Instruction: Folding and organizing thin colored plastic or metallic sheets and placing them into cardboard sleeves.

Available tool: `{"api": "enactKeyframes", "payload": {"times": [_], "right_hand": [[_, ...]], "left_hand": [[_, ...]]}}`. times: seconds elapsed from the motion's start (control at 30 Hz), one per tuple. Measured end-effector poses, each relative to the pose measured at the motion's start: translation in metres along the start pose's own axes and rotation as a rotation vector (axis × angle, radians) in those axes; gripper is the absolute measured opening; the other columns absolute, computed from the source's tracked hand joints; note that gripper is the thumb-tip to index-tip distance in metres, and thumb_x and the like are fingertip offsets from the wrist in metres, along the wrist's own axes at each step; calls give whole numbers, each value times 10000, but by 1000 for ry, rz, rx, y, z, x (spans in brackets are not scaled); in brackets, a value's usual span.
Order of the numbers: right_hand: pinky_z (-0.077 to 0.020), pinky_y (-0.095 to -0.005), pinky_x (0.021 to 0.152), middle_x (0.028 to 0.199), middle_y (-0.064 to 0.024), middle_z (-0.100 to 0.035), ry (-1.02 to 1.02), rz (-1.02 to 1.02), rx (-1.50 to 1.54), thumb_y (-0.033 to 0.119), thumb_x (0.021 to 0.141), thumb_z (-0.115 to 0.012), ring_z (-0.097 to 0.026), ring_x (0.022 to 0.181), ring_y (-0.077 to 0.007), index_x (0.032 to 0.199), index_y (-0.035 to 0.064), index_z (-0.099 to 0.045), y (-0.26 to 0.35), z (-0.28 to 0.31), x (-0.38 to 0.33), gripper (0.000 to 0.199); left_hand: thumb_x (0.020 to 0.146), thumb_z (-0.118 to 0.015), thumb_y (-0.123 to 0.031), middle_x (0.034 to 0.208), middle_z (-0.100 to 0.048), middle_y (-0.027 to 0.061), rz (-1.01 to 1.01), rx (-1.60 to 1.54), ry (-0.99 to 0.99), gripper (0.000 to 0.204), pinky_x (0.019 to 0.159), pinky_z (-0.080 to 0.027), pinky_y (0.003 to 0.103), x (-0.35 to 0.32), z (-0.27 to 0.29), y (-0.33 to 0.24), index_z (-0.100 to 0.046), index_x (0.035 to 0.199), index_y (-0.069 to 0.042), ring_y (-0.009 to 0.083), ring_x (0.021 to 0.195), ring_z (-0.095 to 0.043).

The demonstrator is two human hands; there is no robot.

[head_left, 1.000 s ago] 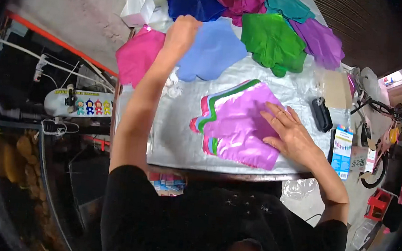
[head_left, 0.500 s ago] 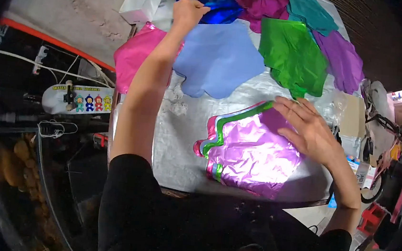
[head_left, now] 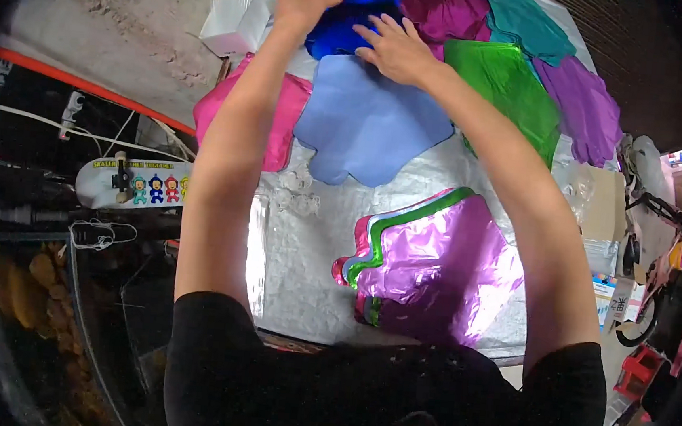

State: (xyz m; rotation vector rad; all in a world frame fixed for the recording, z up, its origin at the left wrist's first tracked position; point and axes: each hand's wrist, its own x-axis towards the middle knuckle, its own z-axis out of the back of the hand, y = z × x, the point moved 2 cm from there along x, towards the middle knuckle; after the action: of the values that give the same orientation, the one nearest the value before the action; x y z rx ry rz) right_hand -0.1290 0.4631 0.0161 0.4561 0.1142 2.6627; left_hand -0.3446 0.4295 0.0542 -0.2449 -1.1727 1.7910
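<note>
Where foil balloons [head_left: 369,122] lie, silver table [head_left: 297,250].

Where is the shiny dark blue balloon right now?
In the head view, the dark blue foil balloon lies at the table's far end, under both hands, just beyond the light blue balloon.

Bare silver desk [head_left: 306,242] is lying open between the forearms, while the stack of foil balloons [head_left: 433,270] is blocking the right and coloured balloons [head_left: 365,122] are crowding the far edge.
</note>
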Motion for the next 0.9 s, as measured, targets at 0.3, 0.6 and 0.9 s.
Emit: {"api": "enactKeyframes", "payload": {"times": [0.3,0.6,0.9], "right_hand": [[-102,-587,1217,1602,-164,-347,256,-122,-89,547,1036,-365,-268,1500,-361,1534,233,-423,1,-24,-3,592],[-567,-422,892,1234,-143,-692,210,-427,1414,587,1017,-446,-696,1056,-287,1365,4,-546,35,74,-77,687],[-558,-452,859,1160,-177,-705,383,-678,2089,495,1016,-516,-697,1012,-268,1251,-18,-633,56,158,-285,576]], "left_hand": [[861,-781,-203,856,-723,32,-274,-278,-476,246,663,-494,259,0,172,-116,-776,1018,-14,102,743,-621],[902,-723,-122,878,-725,42,-180,35,-242,150,644,-490,232,-186,154,-189,-763,971,5,95,742,-634],[844,-630,-108,1157,-721,9,-1098,274,228,179,832,-563,277,-365,43,-162,-739,985,-125,177,1122,-669]]}}
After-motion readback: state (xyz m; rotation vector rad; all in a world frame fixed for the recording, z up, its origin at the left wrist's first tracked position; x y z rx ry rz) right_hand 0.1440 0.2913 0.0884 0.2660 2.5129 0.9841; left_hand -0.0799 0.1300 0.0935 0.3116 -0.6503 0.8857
